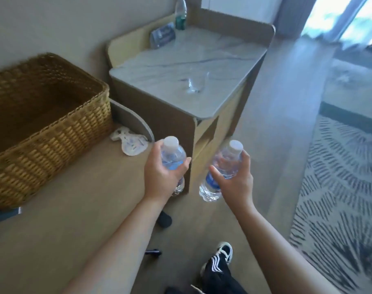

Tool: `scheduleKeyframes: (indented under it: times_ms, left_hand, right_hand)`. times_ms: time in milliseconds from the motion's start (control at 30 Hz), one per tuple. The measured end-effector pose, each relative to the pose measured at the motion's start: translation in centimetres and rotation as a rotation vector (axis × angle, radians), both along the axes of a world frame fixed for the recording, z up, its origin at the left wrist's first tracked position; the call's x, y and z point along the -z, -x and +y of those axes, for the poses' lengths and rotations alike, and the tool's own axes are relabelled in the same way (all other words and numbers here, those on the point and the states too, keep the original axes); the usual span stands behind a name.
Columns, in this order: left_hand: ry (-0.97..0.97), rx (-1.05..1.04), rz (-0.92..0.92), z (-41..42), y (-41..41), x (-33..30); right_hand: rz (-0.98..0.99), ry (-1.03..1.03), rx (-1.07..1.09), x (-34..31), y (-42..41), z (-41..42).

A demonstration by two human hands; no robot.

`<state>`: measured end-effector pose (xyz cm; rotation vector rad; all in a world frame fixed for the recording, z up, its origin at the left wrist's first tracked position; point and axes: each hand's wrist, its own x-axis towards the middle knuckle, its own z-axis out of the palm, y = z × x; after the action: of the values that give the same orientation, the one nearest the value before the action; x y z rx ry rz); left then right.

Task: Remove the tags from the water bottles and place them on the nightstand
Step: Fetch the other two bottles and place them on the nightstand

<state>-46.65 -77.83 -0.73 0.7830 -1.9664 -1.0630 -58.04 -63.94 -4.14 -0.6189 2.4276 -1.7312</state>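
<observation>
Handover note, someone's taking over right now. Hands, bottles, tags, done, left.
Left hand: closed around one water bottle, cap up.
Right hand: closed around a second water bottle, tilted.
Both bottles are in the air in front of the nightstand, not set down. No tags visible on them.
White tags lie on the surface beside the wicker basket, not on the nightstand.
Another bottle already stands at the nightstand's back.
Left: set both held bottles on the nightstand.
</observation>
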Motion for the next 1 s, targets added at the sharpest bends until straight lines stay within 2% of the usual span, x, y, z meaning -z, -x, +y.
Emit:
scheduleKeyframes:
  times_ms: [167, 367, 667, 1000]
  left_hand:
    - [-0.08, 0.282, 0.01, 5.7, 9.5, 0.2]
    - [-0.109, 0.471, -0.017, 13.0, 22.2, 1.2]
    - [-0.137, 0.675, -0.047, 23.3, 39.3, 0.5]
    - [-0.092, 0.769, -0.071, 27.2, 57.2, 2.3]
  right_hand:
    - [0.01, 0.022, 0.212, 0.4, 5.9, 7.4]
    - [0.028, 0.023, 0.418, 1.2, 15.4, 16.3]
    - [0.059, -0.002, 0.659, -0.5, 29.0, 27.0]
    - [0.012, 0.012, 0.759, 0.4, 44.2, 31.6]
